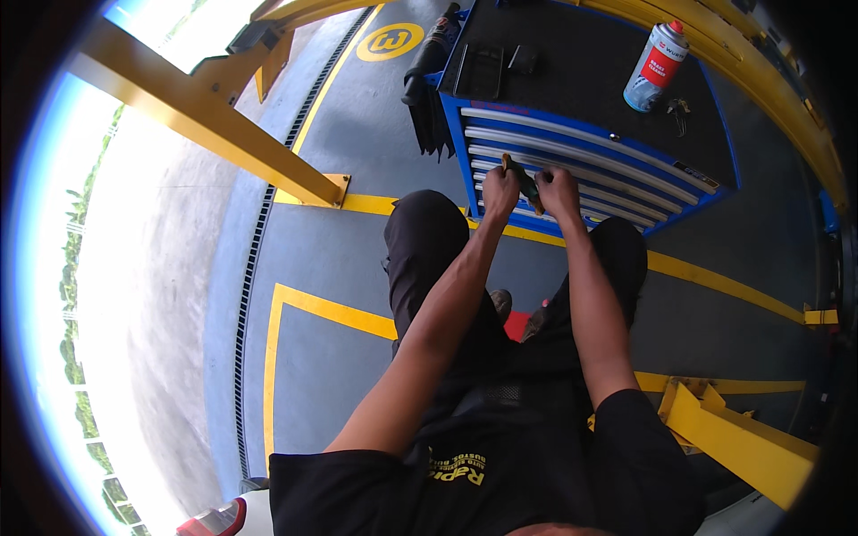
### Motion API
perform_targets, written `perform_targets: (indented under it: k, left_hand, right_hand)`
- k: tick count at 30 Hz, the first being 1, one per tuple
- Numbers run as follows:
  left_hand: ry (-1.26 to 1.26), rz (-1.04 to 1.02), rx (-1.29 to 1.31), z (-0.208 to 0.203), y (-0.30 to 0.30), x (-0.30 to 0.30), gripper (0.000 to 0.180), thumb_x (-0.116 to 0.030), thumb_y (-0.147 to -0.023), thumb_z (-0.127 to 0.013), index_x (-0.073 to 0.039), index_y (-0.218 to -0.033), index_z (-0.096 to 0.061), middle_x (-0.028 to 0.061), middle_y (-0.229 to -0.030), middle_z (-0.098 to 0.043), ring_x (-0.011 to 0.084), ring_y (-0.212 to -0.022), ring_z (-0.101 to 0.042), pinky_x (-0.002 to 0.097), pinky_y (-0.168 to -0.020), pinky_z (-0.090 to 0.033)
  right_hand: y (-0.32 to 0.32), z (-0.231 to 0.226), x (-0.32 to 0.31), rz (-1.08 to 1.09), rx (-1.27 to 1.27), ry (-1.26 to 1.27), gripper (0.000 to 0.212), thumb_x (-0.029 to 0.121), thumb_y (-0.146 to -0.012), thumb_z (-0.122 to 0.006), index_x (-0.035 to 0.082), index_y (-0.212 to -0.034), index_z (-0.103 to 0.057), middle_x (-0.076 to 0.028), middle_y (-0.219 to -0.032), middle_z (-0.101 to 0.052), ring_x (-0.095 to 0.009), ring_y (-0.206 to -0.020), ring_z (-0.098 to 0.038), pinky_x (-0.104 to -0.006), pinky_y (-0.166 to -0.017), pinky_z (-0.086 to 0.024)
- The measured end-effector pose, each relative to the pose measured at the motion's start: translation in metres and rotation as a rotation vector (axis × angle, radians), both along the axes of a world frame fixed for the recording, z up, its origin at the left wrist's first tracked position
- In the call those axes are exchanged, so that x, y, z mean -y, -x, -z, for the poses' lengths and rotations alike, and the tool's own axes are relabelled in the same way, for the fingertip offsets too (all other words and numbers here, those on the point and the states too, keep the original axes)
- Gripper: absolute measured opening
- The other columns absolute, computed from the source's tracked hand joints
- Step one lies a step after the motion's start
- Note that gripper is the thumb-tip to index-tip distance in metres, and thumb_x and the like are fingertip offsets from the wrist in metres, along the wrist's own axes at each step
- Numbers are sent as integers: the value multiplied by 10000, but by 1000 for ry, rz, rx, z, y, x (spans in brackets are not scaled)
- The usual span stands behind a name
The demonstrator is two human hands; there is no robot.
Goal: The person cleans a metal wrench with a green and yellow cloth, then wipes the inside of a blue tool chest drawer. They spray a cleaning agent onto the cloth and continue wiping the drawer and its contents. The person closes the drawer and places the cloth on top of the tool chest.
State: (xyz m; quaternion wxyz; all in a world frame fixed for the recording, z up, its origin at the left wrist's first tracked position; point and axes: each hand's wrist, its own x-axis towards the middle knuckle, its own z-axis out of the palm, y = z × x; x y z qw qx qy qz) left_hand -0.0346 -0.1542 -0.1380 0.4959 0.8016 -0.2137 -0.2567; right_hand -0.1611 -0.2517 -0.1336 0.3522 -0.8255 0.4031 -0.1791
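In front of the drawers of a blue tool cabinet [572,161], both hands are raised and close together. They hold a small, flat, dark green piece with brownish-orange ends [526,184] between them. My left hand [500,193] has its fingers closed on the piece's left side. On the other side my right hand [559,193] grips it with bent fingers, partly hiding it. The exact kind of the piece is too small to make out. Both forearms stretch forward between my bent knees.
On the cabinet's black top stand a spray can [657,67] with a red cap, a bunch of keys [679,116] and a dark flat tray-like item [480,71]. Yellow lift arms [206,116] reach in at left and lower right [742,438]. A drain grate [253,259] runs along the floor.
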Motion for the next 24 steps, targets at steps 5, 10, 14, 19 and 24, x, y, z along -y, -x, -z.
perform_targets:
  k: [5,10,14,19,24]
  left_hand:
    - [625,-114,-846,-8,4,3,531,-281,-997,-591,50,-1414,-599,194,-1270,-710,311,-1110,-740,419,-946,-613]
    - [484,-95,-555,-22,12,5,570,-253,-1004,-611,54,-1481,-566,212,-1339,-677,348,-1156,-699,467,-980,-583]
    - [524,-351,55,-69,25,0,540,-255,-1091,-588,3,-1556,-492,186,-1356,-602,295,-1159,-667,398,-930,-579]
    - [186,-338,988,-115,-24,3,752,-505,-1060,-690,-35,-1603,-464,242,-1530,-507,440,-1397,-541,585,-1217,-402]
    - [-250,-101,953,-141,-72,33,966,-698,-963,-708,-38,-1624,-465,297,-1595,-481,490,-1465,-494,586,-1214,-397]
  right_hand:
    - [10,6,11,140,439,-895,532,431,-1068,-670,-38,-1307,-747,-177,-1270,-781,-333,-1121,-750,-422,-999,-561]
    - [43,-26,21,62,762,-687,410,296,-1053,-733,-58,-1260,-753,-173,-1206,-779,-268,-1099,-732,-384,-1013,-538]
    - [81,-55,35,835,874,-122,340,249,-1070,-702,-71,-1183,-721,-162,-1063,-772,-288,-1030,-747,-420,-951,-562]
    - [105,-63,61,885,830,154,303,197,-1067,-705,-49,-1244,-687,-190,-1073,-760,-350,-1018,-763,-466,-929,-566]
    - [57,-47,57,660,727,339,225,162,-1024,-764,-6,-1169,-731,-207,-950,-784,-418,-917,-787,-445,-773,-590]
